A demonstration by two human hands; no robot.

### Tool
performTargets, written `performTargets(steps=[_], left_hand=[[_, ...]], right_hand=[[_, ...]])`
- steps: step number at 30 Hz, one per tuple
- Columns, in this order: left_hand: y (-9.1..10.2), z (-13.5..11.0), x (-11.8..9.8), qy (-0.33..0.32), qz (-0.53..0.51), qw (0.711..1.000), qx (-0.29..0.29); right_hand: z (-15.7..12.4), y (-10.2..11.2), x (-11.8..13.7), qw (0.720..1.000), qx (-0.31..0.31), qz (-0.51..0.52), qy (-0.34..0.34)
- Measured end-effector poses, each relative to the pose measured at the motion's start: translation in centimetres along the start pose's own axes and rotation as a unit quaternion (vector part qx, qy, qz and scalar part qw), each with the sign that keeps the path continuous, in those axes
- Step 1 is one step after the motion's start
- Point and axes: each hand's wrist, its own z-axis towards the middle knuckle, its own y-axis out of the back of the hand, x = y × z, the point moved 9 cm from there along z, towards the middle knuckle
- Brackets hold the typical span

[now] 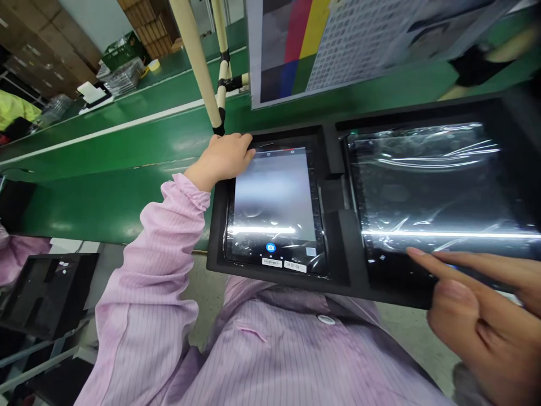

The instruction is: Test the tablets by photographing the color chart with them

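Observation:
A black foam tray (338, 225) lies across in front of me with two tablets in its recesses. The left tablet (274, 194) is lit and shows a camera screen with a blue shutter button; two white labels sit along its lower edge. Wrinkled clear film covers the right tablet (431, 186), whose screen is dark with bright reflections. My left hand (224, 160) is closed over the tray's far left corner, beside the lit tablet. Over the lower part of the right tablet is my right hand (486, 310), index finger stretched out at the screen; contact is unclear.
Beyond the tray stands a test chart (296, 51) with colour bars, next to a cream pipe frame (198, 62). A green workbench (105, 197) runs left. Another person's gloved hand (469, 65) is at the far right. Black trays (46, 293) stand lower left.

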Motion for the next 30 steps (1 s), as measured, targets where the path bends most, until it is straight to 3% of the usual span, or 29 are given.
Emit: performTargets(steps=[3, 5, 8, 11, 13, 15, 17, 20, 22, 24, 26, 28, 30], left_hand=[[0.5, 1.6, 0.0, 0.017, -0.007, 1.0, -0.004], [1.2, 1.9, 0.6, 0.038, -0.046, 0.998, -0.006], [4.4, 0.7, 1.2, 0.037, -0.12, 0.989, -0.08], [9.6, -3.1, 0.6, -0.025, -0.183, 0.957, -0.225], [12.4, -6.7, -0.3, -0.083, -0.227, 0.926, -0.292], [14.1, -10.1, -1.1, -0.114, -0.263, 0.901, -0.327], [14.6, -13.3, -1.6, -0.127, -0.3, 0.878, -0.352], [12.5, -17.4, -1.5, -0.13, -0.399, 0.823, -0.382], [8.6, -19.4, -1.3, -0.1, -0.469, 0.796, -0.369], [3.2, -20.5, -1.8, -0.044, -0.477, 0.827, -0.293], [-2.3, -21.3, -3.1, -0.006, -0.424, 0.883, -0.203], [-4.9, -22.4, -3.4, 0.036, -0.357, 0.904, -0.233], [-5.7, -22.8, -4.0, 0.063, -0.305, 0.911, -0.269]], right_hand=[[0.7, 1.2, 2.6, 0.99, -0.09, -0.022, 0.11], [0.8, 1.6, 3.2, 0.982, -0.125, -0.043, 0.135], [1.4, 1.3, 3.0, 0.986, -0.087, -0.06, 0.127], [2.9, 1.1, 2.8, 0.995, -0.025, -0.05, 0.088], [4.2, 1.0, 3.1, 0.999, 0.005, 0.009, 0.053], [5.4, 0.2, 3.9, 0.992, 0.033, 0.121, 0.023], [6.4, -1.0, 4.9, 0.963, 0.044, 0.266, -0.004], [6.8, -3.7, 5.3, 0.874, 0.032, 0.478, -0.081], [6.5, -6.1, 5.2, 0.796, 0.046, 0.585, -0.15], [5.9, -8.3, 5.7, 0.726, 0.085, 0.654, -0.196], [5.5, -9.4, 6.2, 0.683, 0.11, 0.69, -0.213], [5.3, -9.7, 6.3, 0.672, 0.106, 0.699, -0.221], [5.4, -9.3, 6.2, 0.673, 0.087, 0.697, -0.231]])
